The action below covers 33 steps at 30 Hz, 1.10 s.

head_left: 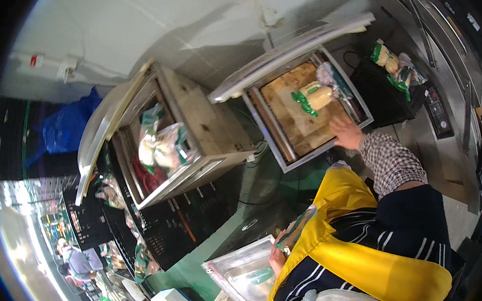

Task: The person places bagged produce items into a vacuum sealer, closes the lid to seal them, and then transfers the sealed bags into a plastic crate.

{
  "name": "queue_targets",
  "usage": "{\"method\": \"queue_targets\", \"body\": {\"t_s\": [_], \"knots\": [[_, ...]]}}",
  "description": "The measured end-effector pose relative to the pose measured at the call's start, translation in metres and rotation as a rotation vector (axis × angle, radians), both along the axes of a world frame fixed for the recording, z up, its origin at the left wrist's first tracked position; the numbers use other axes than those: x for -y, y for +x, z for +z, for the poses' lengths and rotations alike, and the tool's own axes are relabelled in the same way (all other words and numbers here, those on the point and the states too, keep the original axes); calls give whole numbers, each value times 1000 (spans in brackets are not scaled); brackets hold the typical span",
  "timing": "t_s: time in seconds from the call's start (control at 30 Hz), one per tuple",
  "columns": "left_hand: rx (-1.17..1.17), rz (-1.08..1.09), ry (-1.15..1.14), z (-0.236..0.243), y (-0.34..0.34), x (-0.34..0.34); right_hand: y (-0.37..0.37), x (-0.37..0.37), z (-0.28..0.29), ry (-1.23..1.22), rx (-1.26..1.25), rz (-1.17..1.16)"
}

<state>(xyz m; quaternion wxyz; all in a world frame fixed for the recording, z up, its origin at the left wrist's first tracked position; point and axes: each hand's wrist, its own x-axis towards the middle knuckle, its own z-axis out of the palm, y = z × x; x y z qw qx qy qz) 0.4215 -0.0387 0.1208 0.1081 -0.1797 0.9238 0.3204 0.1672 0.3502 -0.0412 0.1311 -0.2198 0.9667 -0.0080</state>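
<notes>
In the open right-hand sealing chamber [305, 112], one green-and-yellow food pack [314, 97] lies already placed, the right hand [345, 133] spread flat and empty at its front edge, while the left hand [277, 255] grips another clear pouch [298, 228], yet unloaded.

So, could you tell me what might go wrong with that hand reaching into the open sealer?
The right hand lies inside the open chamber under the raised lid; if the lid dropped, fingers could be caught. The yellow packet lies tilted by the chamber's far corner and may seal badly. The left hand holds another bag out of sight line.
</notes>
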Motion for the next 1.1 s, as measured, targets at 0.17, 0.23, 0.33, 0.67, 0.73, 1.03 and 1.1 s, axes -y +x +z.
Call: {"method": "queue_targets", "body": {"t_s": [0.17, 0.23, 0.33, 0.67, 0.73, 1.03, 1.1], "knots": [[14, 96, 36, -6, -44, -60, -33, -118, 1, 130, 152, 155], [-10, 189, 39, -3, -67, -82, -31, -140, -2, 35, 52, 181], [-69, 351, 44, 2, -97, -110, -38, -143, 6, -37, -37, 96], [-229, 769, -57, 12, -198, -196, -168, 54, -141, -1488, 259, -1959], [-427, 546, -162, -30, -162, -149, -187, 68, -121, -1203, 332, -2160], [-280, 26, 9, 10, -250, -219, -135, -79, 30, -1877, 545, -1157], [-264, -68, 144, -23, -263, -200, -114, -138, 30, -1944, 250, -1135]]}}
